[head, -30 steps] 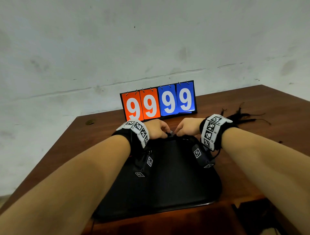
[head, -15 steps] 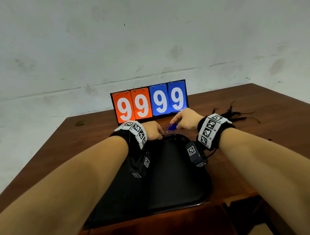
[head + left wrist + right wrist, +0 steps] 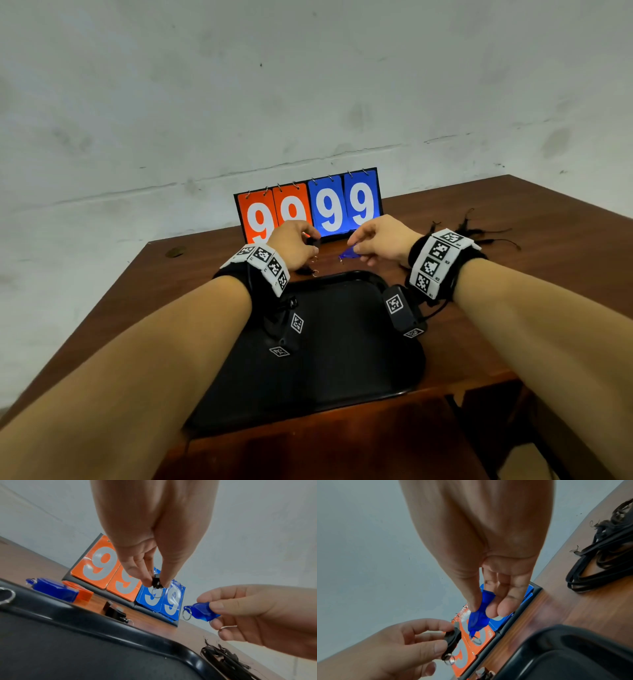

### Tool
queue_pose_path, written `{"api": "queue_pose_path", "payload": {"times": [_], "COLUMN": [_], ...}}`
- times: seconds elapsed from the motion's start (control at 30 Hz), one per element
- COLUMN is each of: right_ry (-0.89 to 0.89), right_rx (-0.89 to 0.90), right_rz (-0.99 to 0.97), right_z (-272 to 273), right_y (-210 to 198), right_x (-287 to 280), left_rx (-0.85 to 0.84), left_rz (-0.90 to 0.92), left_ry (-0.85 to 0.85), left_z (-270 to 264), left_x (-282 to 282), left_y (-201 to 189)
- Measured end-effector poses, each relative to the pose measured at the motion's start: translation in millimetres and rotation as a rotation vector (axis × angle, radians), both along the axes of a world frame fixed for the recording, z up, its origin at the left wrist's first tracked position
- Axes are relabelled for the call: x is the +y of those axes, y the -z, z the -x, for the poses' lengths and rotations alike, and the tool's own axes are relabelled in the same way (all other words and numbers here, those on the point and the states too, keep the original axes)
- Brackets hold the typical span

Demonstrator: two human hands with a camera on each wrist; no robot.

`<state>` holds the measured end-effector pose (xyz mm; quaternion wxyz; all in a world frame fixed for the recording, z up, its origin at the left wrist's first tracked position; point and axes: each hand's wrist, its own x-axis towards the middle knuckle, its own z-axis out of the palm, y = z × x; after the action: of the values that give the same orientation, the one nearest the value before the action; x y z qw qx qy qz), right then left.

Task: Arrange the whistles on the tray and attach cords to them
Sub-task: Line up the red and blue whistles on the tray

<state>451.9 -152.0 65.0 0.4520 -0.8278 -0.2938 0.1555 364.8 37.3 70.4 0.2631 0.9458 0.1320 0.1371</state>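
Above the far rim of the black tray (image 3: 342, 342), the left hand (image 3: 294, 245) pinches a black whistle (image 3: 157, 583) between thumb and fingertips, its ring hanging below. Beside it the right hand (image 3: 380, 240) pinches a blue whistle (image 3: 203, 609). On the bench (image 3: 513, 274) lie another blue whistle (image 3: 54, 590), an orange one (image 3: 82, 594) half hidden behind it, and a black one (image 3: 115, 611). Black cords (image 3: 604, 555) are heaped to the right, partly cut off.

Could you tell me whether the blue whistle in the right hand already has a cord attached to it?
No, the blue whistle pinched by the right hand carries only a bare metal ring, with no cord through it.
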Motion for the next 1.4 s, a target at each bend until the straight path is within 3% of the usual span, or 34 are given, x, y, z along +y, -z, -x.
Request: {"api": "queue_pose_path", "payload": {"times": [0.23, 0.5, 0.77, 1.03, 1.17, 1.4], "right_ry": [0.011, -0.037, -0.073, -0.126, -0.115, -0.148], "right_rx": [0.158, -0.008, -0.005, -0.056, 0.068, 0.054], "right_rz": [-0.098, -0.06, 0.041, 0.073, 0.074, 0.082], "right_z": [48.3, 92.2, 117.1, 126.9, 127.2, 117.8], "right_y": [-19.3, -55.2, -65.4, -59.5, -52.7, -40.7], "right_x": [2.6, 12.6, 31.8, 46.9, 51.5, 57.3], "left_rx": [0.025, -0.022, -0.012, -0.032, 0.013, 0.086], "left_rz": [0.084, 0.101, 0.228, 0.223, 0.217, 0.206], "left_ry": [-0.049, -0.039, -0.109, -0.097, -0.095, -0.046], "left_z": [53.4, 109.5, 142.7, 152.5, 148.9, 138.4], "left_x": [3.3, 8.2, 24.3, 36.7, 39.9, 46.6], "left_y": [-26.3, -59.0, -67.6, -60.8, -54.1, -38.5]}}
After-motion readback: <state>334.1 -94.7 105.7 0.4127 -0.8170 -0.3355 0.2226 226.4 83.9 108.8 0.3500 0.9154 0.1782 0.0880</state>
